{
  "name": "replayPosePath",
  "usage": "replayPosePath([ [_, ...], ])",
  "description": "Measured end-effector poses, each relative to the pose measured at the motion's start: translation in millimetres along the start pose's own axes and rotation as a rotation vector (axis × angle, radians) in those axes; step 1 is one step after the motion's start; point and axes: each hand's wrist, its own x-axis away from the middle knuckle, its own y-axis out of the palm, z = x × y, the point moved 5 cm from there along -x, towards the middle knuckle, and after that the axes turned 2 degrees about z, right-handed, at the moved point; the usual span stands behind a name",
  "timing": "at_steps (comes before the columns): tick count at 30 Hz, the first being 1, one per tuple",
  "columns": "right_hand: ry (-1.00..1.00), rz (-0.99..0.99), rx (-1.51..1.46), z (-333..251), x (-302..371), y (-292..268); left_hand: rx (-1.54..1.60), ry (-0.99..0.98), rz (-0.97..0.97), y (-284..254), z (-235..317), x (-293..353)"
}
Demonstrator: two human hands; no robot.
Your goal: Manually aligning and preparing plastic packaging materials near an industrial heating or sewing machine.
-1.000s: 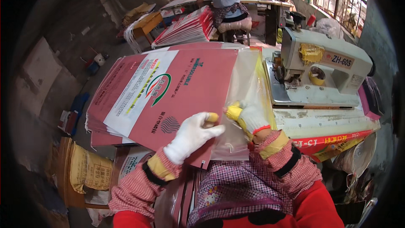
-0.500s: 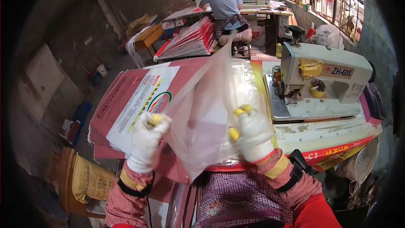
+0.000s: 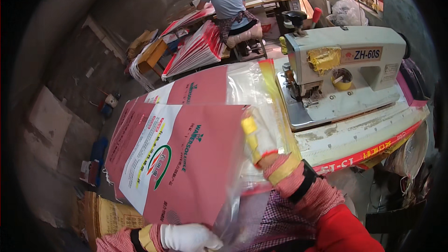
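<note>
A dark pink printed bag (image 3: 182,158) with a white band and a green-ringed emblem lies slanted over a stack of similar bags (image 3: 200,86). Clear plastic film (image 3: 231,212) hangs along its right side, over my checked apron. At the bag's near right corner, my left hand (image 3: 193,238), in a white glove, is closed on the edge of the film. My right hand (image 3: 256,133), gloved with yellow fingertips, is closed at the bag's far right corner; motion blurs its fingers, and the corner partly hides in them.
A sewing machine (image 3: 345,70) stands on the worktable to the right, a yellow cup (image 3: 342,79) on its bed. A yellow sack (image 3: 116,212) sits at lower left. Further off, a person (image 3: 226,0) sits at another machine beside a pile of red-edged bags (image 3: 198,49).
My left hand has come down and nearer; my right hand has shifted left. The film that stood spread between my hands has dropped, and the printed bag now shows broadly. The view has turned right.
</note>
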Motion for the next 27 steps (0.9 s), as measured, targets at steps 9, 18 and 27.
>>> replayPosePath([
  [9,-0.23,-0.661,1.463,-32.6,76.7,49.6,-1.897,0.686,1.315,-93.9,210.8,-71.3],
  [18,-0.226,-0.84,0.97,-21.1,99.8,31.1,-1.94,0.029,1.103,-128.6,192.6,-112.7],
  [27,-0.093,-0.776,0.942,-14.5,82.0,43.1,-1.849,-0.183,1.309,-197.8,193.2,-143.6],
])
